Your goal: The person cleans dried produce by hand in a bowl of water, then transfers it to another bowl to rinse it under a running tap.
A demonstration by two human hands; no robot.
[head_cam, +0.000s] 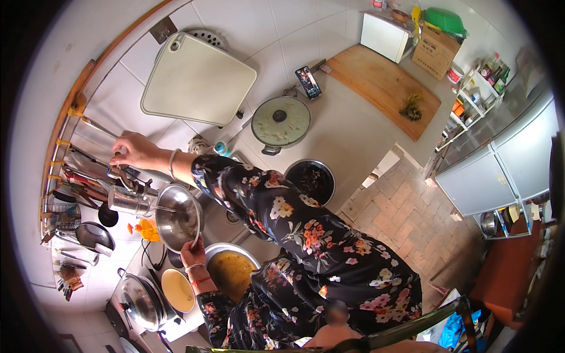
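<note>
My left hand (pixel 194 255) grips the rim of a stainless steel basin (pixel 170 220), tilted under the faucet. A thin stream of water seems to run into it from the metal cylinder (pixel 128 199) on the faucet. My right hand (pixel 134 151) reaches over the sink with its fingers on the faucet handle (pixel 117 170). Below the basin lies part of the steel sink (pixel 220 216); my right sleeve hides some of it. A metal bowl of yellow-brown liquid (pixel 231 269) stands close to my left wrist, partly covered by my clothing.
A lidded pan (pixel 280 121) and a bowl of dark food (pixel 311 181) stand on the counter. A white cutting board (pixel 198 79) leans on the wall. Greens (pixel 411 107) lie on a wooden board (pixel 375 84). Utensils hang from a rail (pixel 50 176). A yellow bowl (pixel 178 290) is near a lidded pot (pixel 141 300).
</note>
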